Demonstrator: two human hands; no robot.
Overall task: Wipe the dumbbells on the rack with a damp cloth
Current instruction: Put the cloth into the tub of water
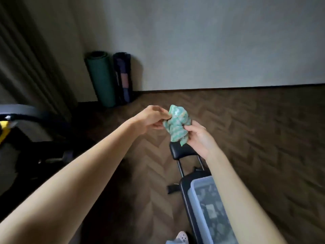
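Facing rolled green mat (101,80); standing over black padded desk (182,150) bearing translucent plastic tub (195,199); gripping crumpled green patterned cloth (176,125) with left hand (149,120), right hand (198,140).

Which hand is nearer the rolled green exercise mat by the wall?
Left. The left hand: below-right of the mat; right hand: farther right, past the crumpled green cloth.

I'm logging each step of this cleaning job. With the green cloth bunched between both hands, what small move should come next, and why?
Probably pull the cloth open into a flat pad. It is crumpled, the left hand and right hand each pinch one side, and it hangs in the air above the bench, touching nothing else.
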